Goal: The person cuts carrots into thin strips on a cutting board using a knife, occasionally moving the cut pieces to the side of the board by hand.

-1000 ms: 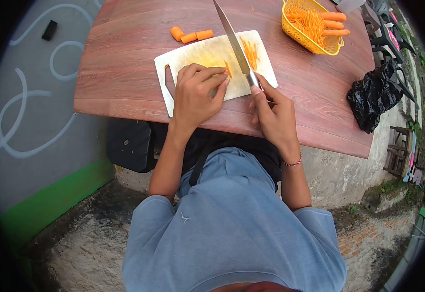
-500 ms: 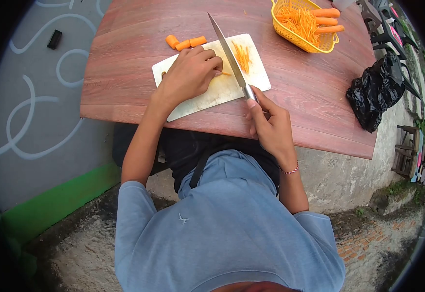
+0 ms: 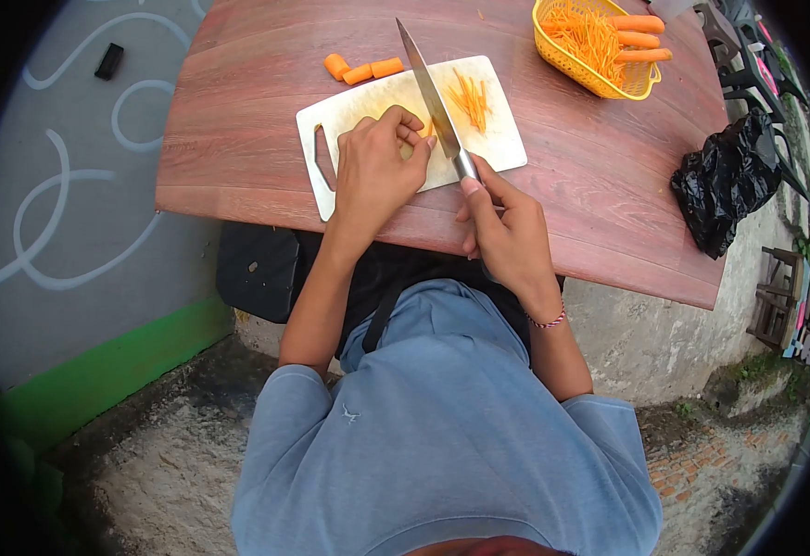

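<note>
My right hand (image 3: pixel 509 222) is wrapped round the handle of a kitchen knife (image 3: pixel 435 97), its long blade pointing away from me over the white cutting board (image 3: pixel 507 148). On the board, my left hand (image 3: pixel 379 171) has its fingers curled at a small piece of carrot (image 3: pixel 426 128), close to the left side of the blade. The fingers hide most of that piece. Thin carrot strips (image 3: pixel 469 100) lie to the right of the knife. Short carrot chunks (image 3: pixel 359 73) rest on the table just beyond the board's far edge.
A yellow basket (image 3: pixel 567 67) of shredded carrot and whole carrots (image 3: pixel 639 41) stands at the far right of the reddish wooden table (image 3: pixel 238 139). A black plastic bag (image 3: pixel 725 185) sits at the table's right edge. Dark chairs (image 3: pixel 748 69) stand beyond it.
My left hand has shifted toward me and turned, uncovering the board's handle slot. The board sits slightly turned. My right hand still holds the knife, now nearer the left fingertips.
</note>
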`<state>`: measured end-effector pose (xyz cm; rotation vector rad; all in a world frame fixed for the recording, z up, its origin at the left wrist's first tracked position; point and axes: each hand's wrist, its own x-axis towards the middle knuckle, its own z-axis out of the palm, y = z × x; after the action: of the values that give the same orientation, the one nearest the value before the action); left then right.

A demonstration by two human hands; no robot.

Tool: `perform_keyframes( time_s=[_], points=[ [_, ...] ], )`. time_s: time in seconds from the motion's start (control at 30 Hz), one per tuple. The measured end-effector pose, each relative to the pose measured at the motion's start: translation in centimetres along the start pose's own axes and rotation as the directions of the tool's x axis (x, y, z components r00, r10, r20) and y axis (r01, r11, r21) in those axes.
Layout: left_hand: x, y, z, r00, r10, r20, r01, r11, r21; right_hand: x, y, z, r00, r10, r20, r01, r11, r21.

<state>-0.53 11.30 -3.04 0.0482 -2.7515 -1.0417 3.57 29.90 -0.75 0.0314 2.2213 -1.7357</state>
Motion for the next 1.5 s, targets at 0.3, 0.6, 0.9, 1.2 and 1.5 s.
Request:
perform_keyframes(
  time_s=[0.3, 0.6, 0.9, 1.2, 1.5],
  points=[
    [-1.1, -2.7, -0.8, 0.961, 0.274, -0.047, -0.275, 0.961, -0.026, 0.7, 0.1, 0.5, 1.000, -0.018, 0.026, 0.018, 1.000, 0.004],
    [-2.0, -3.6, -0.4, 0.879, 0.473, -0.059, -0.471, 0.881, 0.056, 0.8, 0.6, 1.0, 1.000, -0.008, 0.005, 0.007, 0.999, 0.049],
    [-2.2, -3.3, -0.2, 0.879, 0.473, -0.052, -0.469, 0.880, 0.078, 0.7, 0.7, 1.4, 1.000, -0.004, 0.018, 0.002, 0.993, 0.118],
    [-2.3, -3.4, -0.3, 0.846, 0.532, -0.029, -0.521, 0.838, 0.159, 0.3, 0.6, 1.4, 1.000, -0.008, 0.008, 0.007, 0.993, 0.114],
    [-2.4, -3.6, -0.2, 0.847, 0.530, -0.024, -0.521, 0.839, 0.157, 0.2, 0.7, 1.3, 1.000, -0.002, 0.000, 0.002, 0.989, 0.151]
  ],
)
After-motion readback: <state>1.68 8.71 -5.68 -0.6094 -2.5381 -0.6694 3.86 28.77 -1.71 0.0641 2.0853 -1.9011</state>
